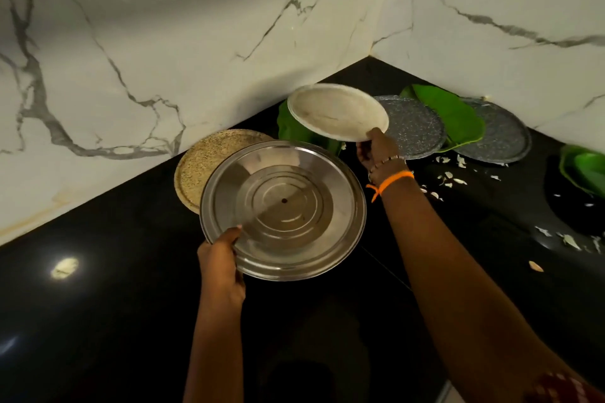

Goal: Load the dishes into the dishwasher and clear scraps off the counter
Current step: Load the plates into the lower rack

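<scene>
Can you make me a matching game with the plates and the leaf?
Things:
1. steel plate
2. white plate
3. beige speckled plate
4. green leaf

Places:
A. lying between two grey speckled plates
B. held in the left hand
C. on the black counter, partly hidden behind the steel plate
D. held in the right hand

Pairs: 1-B, 2-D, 3-C, 4-A

A shiny steel plate (283, 210) and a tilted white plate (337, 111) are held above scattered scraps (448, 178).
</scene>
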`<control>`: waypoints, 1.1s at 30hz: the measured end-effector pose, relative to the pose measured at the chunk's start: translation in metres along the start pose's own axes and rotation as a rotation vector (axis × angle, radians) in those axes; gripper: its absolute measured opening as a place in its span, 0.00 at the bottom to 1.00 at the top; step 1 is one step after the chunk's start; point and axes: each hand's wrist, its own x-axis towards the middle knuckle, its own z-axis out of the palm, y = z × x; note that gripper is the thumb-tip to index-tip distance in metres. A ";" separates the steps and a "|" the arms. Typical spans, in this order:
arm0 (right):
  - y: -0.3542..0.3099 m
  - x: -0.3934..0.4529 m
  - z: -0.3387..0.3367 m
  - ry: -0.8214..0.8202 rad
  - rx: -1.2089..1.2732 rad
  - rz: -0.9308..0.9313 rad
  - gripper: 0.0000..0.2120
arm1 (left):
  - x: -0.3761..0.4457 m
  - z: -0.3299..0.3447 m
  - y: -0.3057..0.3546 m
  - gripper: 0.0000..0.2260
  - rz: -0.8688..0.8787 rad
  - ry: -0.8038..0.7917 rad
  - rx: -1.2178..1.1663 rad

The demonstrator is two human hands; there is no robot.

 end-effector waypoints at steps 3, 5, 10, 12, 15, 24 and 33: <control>0.000 -0.045 -0.050 0.011 0.102 -0.042 0.07 | -0.012 0.010 -0.011 0.11 -0.010 -0.067 -0.008; 0.001 -0.078 -0.093 0.025 0.204 -0.068 0.08 | -0.025 0.019 -0.022 0.12 -0.017 -0.124 0.002; 0.014 -0.147 -0.205 0.091 0.455 -0.198 0.11 | -0.074 0.050 -0.053 0.24 -0.056 -0.362 0.072; 0.025 -0.173 -0.249 0.161 0.480 -0.232 0.12 | -0.100 0.063 -0.067 0.19 -0.047 -0.399 0.149; 0.039 -0.216 -0.312 0.260 0.517 -0.281 0.13 | -0.150 0.075 -0.092 0.18 -0.039 -0.522 0.268; 0.098 -0.391 -0.476 0.597 0.448 -0.367 0.12 | -0.332 0.034 -0.173 0.08 -0.013 -0.859 0.645; 0.154 -0.593 -0.590 0.991 0.283 -0.180 0.08 | -0.468 -0.056 -0.299 0.05 -0.061 -1.170 1.137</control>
